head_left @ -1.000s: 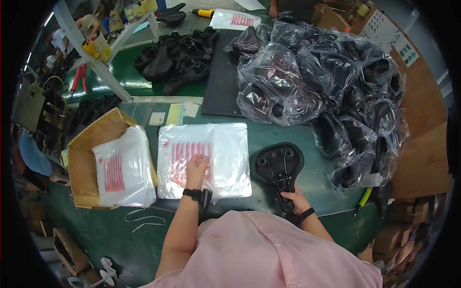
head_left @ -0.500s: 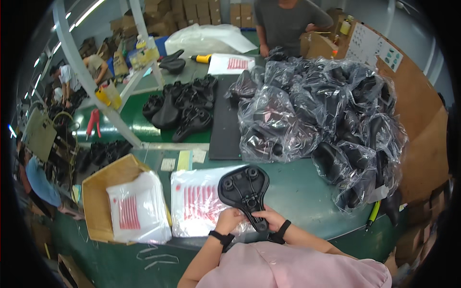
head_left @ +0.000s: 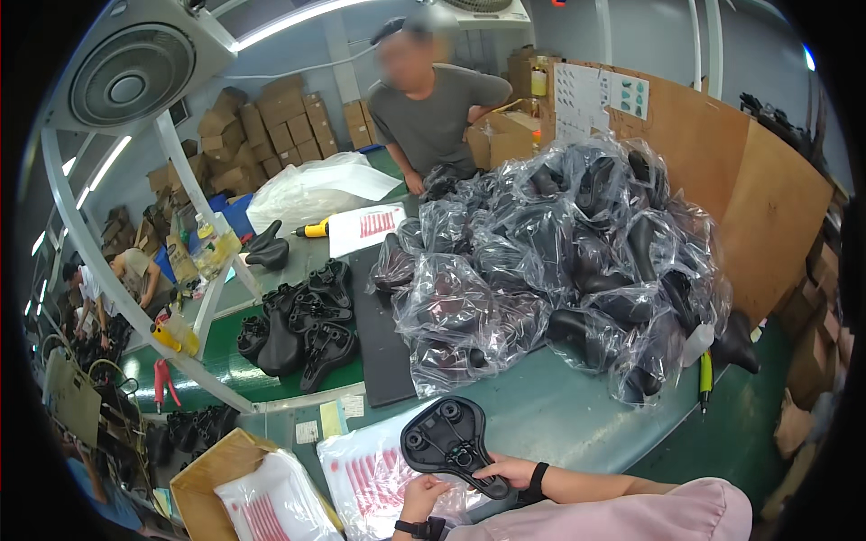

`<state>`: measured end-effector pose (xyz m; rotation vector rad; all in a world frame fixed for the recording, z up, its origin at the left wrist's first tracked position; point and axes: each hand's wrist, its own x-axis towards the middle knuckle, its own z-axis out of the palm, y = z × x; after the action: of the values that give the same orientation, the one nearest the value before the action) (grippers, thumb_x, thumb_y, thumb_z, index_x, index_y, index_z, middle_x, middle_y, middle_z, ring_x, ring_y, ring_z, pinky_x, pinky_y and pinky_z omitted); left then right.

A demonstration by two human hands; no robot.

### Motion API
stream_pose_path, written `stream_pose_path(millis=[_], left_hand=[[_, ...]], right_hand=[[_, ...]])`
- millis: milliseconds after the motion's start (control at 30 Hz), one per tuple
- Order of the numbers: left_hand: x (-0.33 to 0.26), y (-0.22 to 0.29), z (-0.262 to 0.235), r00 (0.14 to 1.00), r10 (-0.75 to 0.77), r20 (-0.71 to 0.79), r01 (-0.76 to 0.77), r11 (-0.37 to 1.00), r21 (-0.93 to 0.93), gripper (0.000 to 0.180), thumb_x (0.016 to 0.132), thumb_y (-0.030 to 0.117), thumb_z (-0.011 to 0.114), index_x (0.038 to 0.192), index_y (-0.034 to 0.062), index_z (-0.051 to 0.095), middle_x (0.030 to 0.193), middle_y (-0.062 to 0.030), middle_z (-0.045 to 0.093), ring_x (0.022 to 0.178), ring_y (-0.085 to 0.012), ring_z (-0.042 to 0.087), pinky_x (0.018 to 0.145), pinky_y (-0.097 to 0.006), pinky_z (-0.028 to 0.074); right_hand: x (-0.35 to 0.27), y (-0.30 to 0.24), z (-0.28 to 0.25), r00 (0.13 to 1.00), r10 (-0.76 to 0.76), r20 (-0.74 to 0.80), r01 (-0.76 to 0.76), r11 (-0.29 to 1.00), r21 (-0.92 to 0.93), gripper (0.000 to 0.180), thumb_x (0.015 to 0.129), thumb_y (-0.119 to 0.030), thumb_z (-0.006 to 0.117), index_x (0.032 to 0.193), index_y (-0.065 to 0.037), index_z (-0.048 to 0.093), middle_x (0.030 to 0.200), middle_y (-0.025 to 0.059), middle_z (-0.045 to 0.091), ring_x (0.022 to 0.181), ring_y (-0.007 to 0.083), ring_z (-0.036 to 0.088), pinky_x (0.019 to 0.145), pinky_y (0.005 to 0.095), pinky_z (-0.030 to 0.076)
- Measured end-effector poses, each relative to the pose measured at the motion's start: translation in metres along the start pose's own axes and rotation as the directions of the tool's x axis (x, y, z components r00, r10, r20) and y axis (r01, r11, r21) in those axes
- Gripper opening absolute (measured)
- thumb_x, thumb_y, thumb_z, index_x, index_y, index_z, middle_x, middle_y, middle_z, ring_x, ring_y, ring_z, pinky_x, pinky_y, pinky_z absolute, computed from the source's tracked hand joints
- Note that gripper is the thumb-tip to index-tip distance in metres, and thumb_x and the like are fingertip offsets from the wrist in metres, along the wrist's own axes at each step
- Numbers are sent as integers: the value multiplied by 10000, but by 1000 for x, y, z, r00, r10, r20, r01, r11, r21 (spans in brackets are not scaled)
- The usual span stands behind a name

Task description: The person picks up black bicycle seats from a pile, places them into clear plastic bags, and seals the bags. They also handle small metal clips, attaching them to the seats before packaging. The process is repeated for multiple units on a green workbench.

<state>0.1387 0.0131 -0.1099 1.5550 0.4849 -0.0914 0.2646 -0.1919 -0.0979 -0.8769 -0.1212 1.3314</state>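
Observation:
A black bicycle saddle [head_left: 444,442] is held underside up, its wide end pointing away from me. My right hand [head_left: 510,471] grips it by the narrow nose, thumb on top. Just left of the nose, my left hand [head_left: 421,498] is closed, fingertips pinching the edge of a clear plastic bag [head_left: 365,478] with red print. That bag lies on top of a flat stack on the green table, partly covered by the saddle.
A cardboard box [head_left: 203,478] of printed bags stands at left. Bare saddles [head_left: 284,347] lie beyond, beside a black mat [head_left: 383,361]. Bagged saddles [head_left: 541,261] are heaped at right, near a green-yellow tool [head_left: 705,383]. Across the table stands a person [head_left: 428,117].
My view has tilted upward and turned right, so the hands and saddle sit lower in the picture. The saddle stays in my right hand, and my left hand keeps close to its nose.

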Motion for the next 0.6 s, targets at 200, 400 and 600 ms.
stream_pose_path(millis=[200, 400, 600], left_hand=[[-3, 18, 24, 997, -74, 1, 74, 992, 106, 185, 786, 105, 724, 710, 4, 588, 690, -81, 651, 579, -130, 622, 523, -244, 481], [-12, 6, -47, 896, 81, -437, -236, 920, -314, 147, 909, 100, 512, 783, 40, 558, 791, -85, 631, 669, -172, 611, 602, -320, 509], [-35, 34, -69, 975, -24, -223, -139, 714, -687, 116, 937, 149, 543, 967, 56, 605, 832, -21, 616, 731, -116, 579, 678, -277, 483]], right_hand=[[-1, 2, 5, 999, 6, -40, -4, 999, 45, 611, 815, -66, 681, 1335, -34, 361, 1130, 126, 590, 906, 201, 641, 832, 325, 526], [-2, -11, -16, 960, -177, -219, 110, 952, -285, 724, 723, -96, 760, 1339, -22, 386, 1235, 95, 543, 1113, 169, 521, 973, 303, 407], [-5, -21, -23, 881, -381, -281, 174, 813, -556, 711, 703, -78, 767, 1319, 2, 420, 1206, 112, 573, 1081, 188, 547, 969, 313, 411]])
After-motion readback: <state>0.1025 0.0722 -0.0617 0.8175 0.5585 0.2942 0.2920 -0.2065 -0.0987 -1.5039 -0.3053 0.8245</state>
